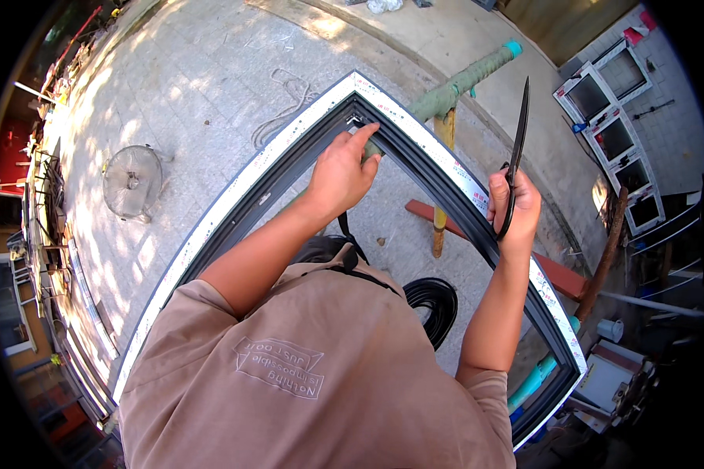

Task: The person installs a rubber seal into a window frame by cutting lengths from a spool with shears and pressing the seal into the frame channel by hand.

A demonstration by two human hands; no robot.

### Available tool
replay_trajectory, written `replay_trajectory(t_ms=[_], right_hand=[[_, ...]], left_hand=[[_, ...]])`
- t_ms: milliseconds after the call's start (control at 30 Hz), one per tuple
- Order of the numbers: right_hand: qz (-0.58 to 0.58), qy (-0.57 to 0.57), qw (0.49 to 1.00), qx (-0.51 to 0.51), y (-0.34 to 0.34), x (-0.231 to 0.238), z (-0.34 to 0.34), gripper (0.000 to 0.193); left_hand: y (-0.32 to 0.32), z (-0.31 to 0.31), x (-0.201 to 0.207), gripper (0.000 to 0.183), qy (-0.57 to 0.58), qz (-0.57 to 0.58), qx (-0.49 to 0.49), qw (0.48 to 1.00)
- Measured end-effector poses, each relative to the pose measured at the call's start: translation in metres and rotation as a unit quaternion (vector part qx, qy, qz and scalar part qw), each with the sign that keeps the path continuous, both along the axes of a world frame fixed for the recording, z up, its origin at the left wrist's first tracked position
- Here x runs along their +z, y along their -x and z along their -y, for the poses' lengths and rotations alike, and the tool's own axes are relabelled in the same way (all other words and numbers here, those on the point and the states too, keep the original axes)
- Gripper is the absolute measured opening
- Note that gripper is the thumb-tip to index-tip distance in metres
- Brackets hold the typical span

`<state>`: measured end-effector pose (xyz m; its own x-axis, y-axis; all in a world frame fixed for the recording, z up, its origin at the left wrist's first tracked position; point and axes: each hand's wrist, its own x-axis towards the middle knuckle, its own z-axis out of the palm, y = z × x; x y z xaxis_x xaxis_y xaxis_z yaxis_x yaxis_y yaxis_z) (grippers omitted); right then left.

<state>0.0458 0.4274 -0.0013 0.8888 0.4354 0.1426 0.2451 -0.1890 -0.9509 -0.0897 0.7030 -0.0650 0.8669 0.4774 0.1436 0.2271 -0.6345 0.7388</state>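
A large window frame lies before me, its outer faces covered with white printed film and its inner channels dark grey. My left hand reaches to the inside of its far corner. The index finger is stretched out against the channel there and the thumb stands apart; the other fingers are partly hidden. Closed around the handles of black scissors, my right hand is above the frame's right side. The blades point up and away, seemingly together. A coil of black strip lies on the ground inside the frame.
A green-wrapped bar with a yellow leg is under the far corner. A red-brown beam lies on the right. On the left stands a round wire-caged fan. Pale rope lies beyond the frame; white-framed windows lean at far right.
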Motion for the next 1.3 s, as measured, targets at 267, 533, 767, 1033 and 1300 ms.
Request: replay_trajectory(t_ms=[267, 533, 767, 1033, 1300], right_hand=[[-0.039, -0.109, 0.993, -0.001, -0.011, -0.017, 0.006, 0.037], [-0.003, -0.099, 0.995, 0.023, -0.010, -0.016, 0.009, 0.040], [-0.017, -0.101, 0.994, 0.028, -0.011, -0.016, 0.009, 0.041], [-0.020, -0.118, 0.992, 0.038, -0.013, -0.018, 0.015, 0.050], [-0.024, -0.128, 0.991, 0.039, -0.013, -0.019, 0.016, 0.050]], left_hand=[[0.006, 0.000, -0.003, 0.048, -0.049, 0.008, 0.013, 0.999], [0.006, 0.002, -0.007, 0.052, -0.083, 0.011, 0.010, 0.996], [0.007, -0.002, -0.009, 0.051, -0.095, 0.013, 0.008, 0.995], [0.003, -0.002, -0.002, 0.048, -0.113, -0.010, -0.021, 0.993], [0.002, 0.000, -0.001, 0.053, -0.110, -0.024, -0.010, 0.994]])
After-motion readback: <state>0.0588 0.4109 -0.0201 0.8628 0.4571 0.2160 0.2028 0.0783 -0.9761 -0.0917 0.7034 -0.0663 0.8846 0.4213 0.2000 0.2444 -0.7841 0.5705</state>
